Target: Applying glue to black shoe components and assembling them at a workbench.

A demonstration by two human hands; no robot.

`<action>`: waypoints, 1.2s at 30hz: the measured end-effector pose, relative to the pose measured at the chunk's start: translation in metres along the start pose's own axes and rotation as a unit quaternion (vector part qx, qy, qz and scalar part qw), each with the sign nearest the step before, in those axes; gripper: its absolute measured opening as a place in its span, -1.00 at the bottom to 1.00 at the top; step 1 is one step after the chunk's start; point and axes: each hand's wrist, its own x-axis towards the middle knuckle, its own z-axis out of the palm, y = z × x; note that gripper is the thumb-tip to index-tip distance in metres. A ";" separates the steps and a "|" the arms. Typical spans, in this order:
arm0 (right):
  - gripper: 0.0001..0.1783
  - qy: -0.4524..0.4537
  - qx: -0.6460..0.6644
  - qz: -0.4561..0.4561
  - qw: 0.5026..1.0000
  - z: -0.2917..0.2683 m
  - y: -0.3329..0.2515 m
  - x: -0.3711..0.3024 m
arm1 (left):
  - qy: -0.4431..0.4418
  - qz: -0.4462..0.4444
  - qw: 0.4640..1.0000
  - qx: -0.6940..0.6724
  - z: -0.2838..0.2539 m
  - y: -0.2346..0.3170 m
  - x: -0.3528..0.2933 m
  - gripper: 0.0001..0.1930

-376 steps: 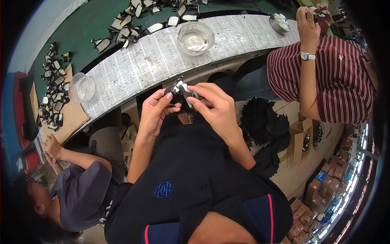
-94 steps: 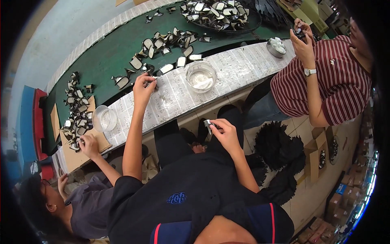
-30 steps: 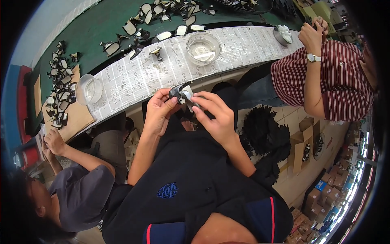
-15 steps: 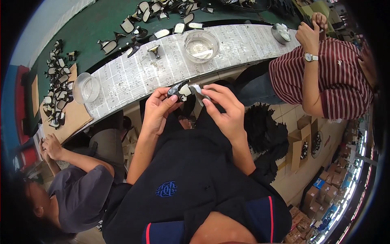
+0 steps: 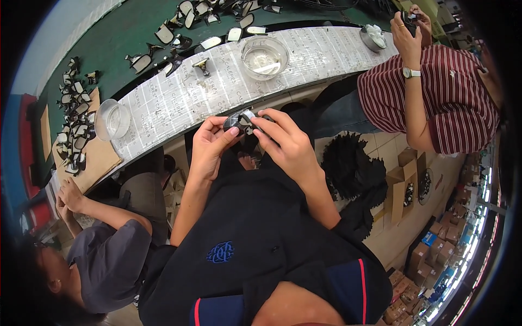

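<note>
My left hand (image 5: 210, 142) is closed around a small glossy black piece (image 5: 232, 119) with cream patches, shaped somewhat like a shoe heel. It is held in front of me, just off the table's near edge. My right hand (image 5: 289, 142) comes in from the other side, fingers pinched at a whitish bit (image 5: 248, 114) against that piece. Its fingers mostly hide the dark thing in their grip. On the table beyond stands a similar black-and-cream piece (image 5: 202, 66), near a round clear bowl (image 5: 265, 58) with a white strip inside.
The table edge is covered with printed paper (image 5: 163, 108). Many like pieces lie on the green surface (image 5: 117, 41) and on brown cardboard (image 5: 103, 160), beside another clear bowl (image 5: 112, 119). Co-workers sit left and right. Black fringed material (image 5: 353, 168) and a carton (image 5: 401, 187) are right.
My right hand has moved left, bringing what it holds up against the black piece. My left hand keeps its grip. At right, the co-worker's hands have moved up a little.
</note>
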 end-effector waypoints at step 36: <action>-0.70 0.007 0.103 0.111 0.988 0.003 -0.020 -0.004 | -0.019 -0.050 0.991 -0.119 -0.005 -0.002 0.001 -0.86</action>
